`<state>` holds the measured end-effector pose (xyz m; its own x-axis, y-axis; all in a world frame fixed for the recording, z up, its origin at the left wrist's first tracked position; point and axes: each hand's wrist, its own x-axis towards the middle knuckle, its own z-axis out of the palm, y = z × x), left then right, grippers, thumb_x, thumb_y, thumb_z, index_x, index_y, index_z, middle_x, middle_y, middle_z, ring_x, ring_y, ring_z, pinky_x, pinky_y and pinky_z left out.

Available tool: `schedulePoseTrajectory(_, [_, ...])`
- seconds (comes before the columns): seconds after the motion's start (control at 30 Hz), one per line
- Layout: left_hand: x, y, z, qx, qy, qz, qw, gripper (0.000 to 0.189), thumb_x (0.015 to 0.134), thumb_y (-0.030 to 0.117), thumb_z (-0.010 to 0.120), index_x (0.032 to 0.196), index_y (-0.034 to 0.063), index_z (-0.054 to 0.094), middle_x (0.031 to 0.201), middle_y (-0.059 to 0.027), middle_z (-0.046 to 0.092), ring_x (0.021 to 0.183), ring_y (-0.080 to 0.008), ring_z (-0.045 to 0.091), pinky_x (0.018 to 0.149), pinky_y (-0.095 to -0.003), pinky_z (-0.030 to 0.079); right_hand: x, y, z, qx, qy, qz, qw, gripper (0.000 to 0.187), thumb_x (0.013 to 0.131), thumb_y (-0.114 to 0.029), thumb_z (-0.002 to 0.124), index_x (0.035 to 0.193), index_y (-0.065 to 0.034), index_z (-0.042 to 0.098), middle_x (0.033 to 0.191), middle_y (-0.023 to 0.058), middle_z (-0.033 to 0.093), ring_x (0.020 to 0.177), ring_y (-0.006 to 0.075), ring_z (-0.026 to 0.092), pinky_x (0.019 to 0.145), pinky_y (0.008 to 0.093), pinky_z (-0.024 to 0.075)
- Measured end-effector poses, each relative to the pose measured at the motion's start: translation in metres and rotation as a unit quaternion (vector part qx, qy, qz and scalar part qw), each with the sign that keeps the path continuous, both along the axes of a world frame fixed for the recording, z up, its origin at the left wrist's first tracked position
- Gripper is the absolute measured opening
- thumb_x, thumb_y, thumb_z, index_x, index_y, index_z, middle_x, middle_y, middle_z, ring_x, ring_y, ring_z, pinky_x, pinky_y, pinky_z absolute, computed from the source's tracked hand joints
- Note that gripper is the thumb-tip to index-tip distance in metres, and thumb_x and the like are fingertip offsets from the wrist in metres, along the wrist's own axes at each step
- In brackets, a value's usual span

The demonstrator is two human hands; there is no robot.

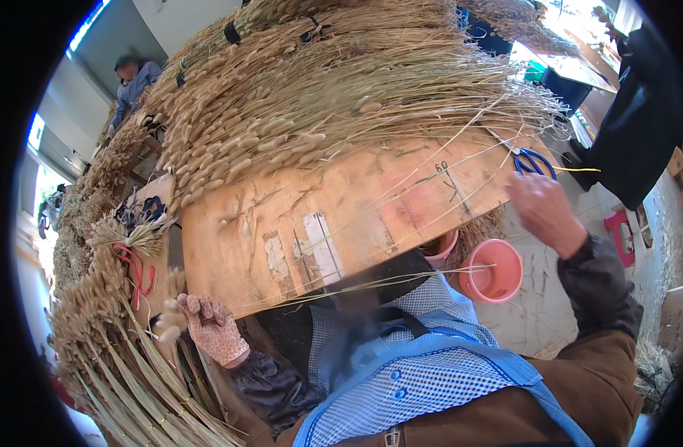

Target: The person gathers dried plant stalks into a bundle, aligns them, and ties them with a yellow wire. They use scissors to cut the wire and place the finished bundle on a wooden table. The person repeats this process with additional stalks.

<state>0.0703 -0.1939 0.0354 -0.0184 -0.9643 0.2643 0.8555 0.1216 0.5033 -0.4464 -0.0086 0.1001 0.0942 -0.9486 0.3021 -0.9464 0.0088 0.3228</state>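
My left hand (213, 327), in a patterned glove, is closed on a few dried bunny-tail grass stems (341, 290) just below their fluffy heads. The stems stretch right across my lap. My bare right hand (542, 209) is at the board's right edge, blurred, just below blue-handled scissors (534, 162); whether it holds anything is unclear. A yellow strip (579, 169) sticks out to the right by the scissors. A wooden board (347, 223) with marks and loose stem bits lies before me. Along its far side is a large pile of dried bunny-tail grass (319, 95).
Tied grass bundles (145, 374) lie at the lower left, near red ribbon (137, 274). A pink bucket (493, 272) stands on the floor below the board's right end. A person (131, 84) is at the far upper left. Dark clothing (640, 123) hangs or stands at the right.
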Motion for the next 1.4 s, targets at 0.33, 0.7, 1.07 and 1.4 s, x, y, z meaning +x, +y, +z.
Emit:
schedulePoseTrajectory(0.33, [0.018,0.011,-0.003,-0.042,-0.001,0.031,0.999,0.011,0.096,0.014,0.045,0.102,0.0076,0.052,0.067,0.0018,0.04,0.049,-0.0089,0.034,0.04,-0.022,0.033,0.046,-0.131,-0.017,0.076,-0.133,0.362,0.919,0.013,0.083,-0.013,0.057,0.088,-0.0017,0.052,0.06,0.011,0.057,0.055,0.0284,0.059,0.048,0.0375,0.0429])
schedulePoseTrajectory(0.7, [0.049,-0.016,-0.049,0.039,0.063,0.036,0.997,0.02,0.098,0.015,0.04,0.103,0.0025,0.055,0.061,0.0027,0.035,0.046,-0.0084,0.026,0.04,-0.0237,0.025,-0.047,-0.086,-0.047,-0.017,-0.064,0.062,0.996,0.01,0.084,-0.012,0.056,0.088,-0.0032,0.054,0.061,0.0124,0.058,0.057,0.0297,0.06,0.049,0.0395,0.0451])
schedulePoseTrajectory(1.07, [0.052,-0.018,-0.044,0.017,-0.005,0.064,0.998,0.015,0.098,0.014,0.041,0.099,0.0025,0.051,0.063,0.0,0.037,0.045,-0.0091,0.033,0.037,-0.0231,0.029,-0.098,0.102,-0.014,0.144,0.126,-0.475,0.859,0.009,0.081,-0.004,0.055,0.089,-0.001,0.058,0.075,0.0135,0.066,0.073,0.0287,0.068,0.055,0.0366,0.0532])
schedulePoseTrajectory(1.4, [0.052,0.012,-0.012,0.001,-0.038,0.101,0.994,0.021,0.1,0.022,0.042,0.1,0.0046,0.054,0.071,-0.0008,0.044,0.054,-0.0106,0.04,0.038,-0.0225,0.035,0.048,-0.108,-0.041,-0.2,0.092,0.229,0.948,0.009,0.076,-0.016,0.057,0.074,-0.0077,0.059,0.079,0.005,0.057,0.084,0.021,0.056,0.068,0.0353,0.0429])
